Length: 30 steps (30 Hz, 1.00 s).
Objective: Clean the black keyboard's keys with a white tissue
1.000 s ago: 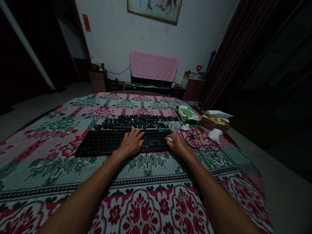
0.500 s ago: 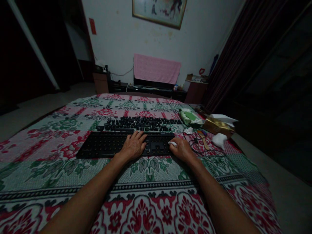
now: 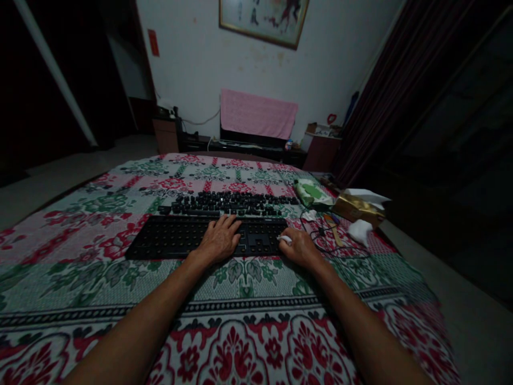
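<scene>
A black keyboard (image 3: pixel 168 238) with its keycaps off lies across the patterned cloth in front of me. Spread flat on its middle is my left hand (image 3: pixel 221 238), the fingers pointing away from me. My right hand (image 3: pixel 300 246) is closed at the keyboard's right end, pinching a small white tissue (image 3: pixel 285 238) whose tip touches or hovers just over the key area; I cannot tell which. Behind the keyboard, many loose black keycaps (image 3: pixel 240 202) lie in uneven rows.
On the right are a green-and-white wipes pack (image 3: pixel 312 192), a gold tissue box (image 3: pixel 358 208), a crumpled white tissue (image 3: pixel 360 231), an orange-handled brush-like tool (image 3: pixel 335 233) and a dark cable (image 3: pixel 320 232). The patterned cloth (image 3: pixel 248 278) covers the table.
My right hand has shifted very slightly with the tissue at the keyboard's right end. My left hand stays where it was.
</scene>
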Tool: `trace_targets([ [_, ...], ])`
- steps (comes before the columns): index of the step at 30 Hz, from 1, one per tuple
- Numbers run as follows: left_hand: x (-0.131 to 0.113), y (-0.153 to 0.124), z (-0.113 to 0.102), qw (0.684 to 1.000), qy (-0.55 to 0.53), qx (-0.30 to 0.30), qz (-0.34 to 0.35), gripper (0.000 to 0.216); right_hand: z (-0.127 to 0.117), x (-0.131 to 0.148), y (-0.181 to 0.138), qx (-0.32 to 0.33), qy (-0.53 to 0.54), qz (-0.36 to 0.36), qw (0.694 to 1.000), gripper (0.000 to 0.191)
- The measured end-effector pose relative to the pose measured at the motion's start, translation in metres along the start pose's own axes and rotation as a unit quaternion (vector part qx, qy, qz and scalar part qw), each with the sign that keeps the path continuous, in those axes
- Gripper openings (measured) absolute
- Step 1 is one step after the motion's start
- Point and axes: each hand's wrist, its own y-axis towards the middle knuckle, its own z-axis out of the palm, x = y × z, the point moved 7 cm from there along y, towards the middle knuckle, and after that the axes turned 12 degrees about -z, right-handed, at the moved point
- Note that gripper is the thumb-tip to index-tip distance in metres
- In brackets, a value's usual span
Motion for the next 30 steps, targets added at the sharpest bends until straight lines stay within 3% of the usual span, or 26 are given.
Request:
trace_targets([
  [18,0.001,0.001,0.002,1.0,0.003,-0.018,0.012,0.043,0.0,-0.003,0.002,0.014,0.034,-0.016,0.999,0.017],
  [26,0.001,0.002,0.004,1.0,0.01,-0.014,0.011,0.043,0.001,-0.01,0.003,0.024,0.095,-0.026,0.995,0.017],
  [30,0.001,0.002,0.003,1.0,0.009,-0.015,0.012,0.042,-0.002,-0.015,0.0,0.024,0.144,0.002,0.989,0.016],
])
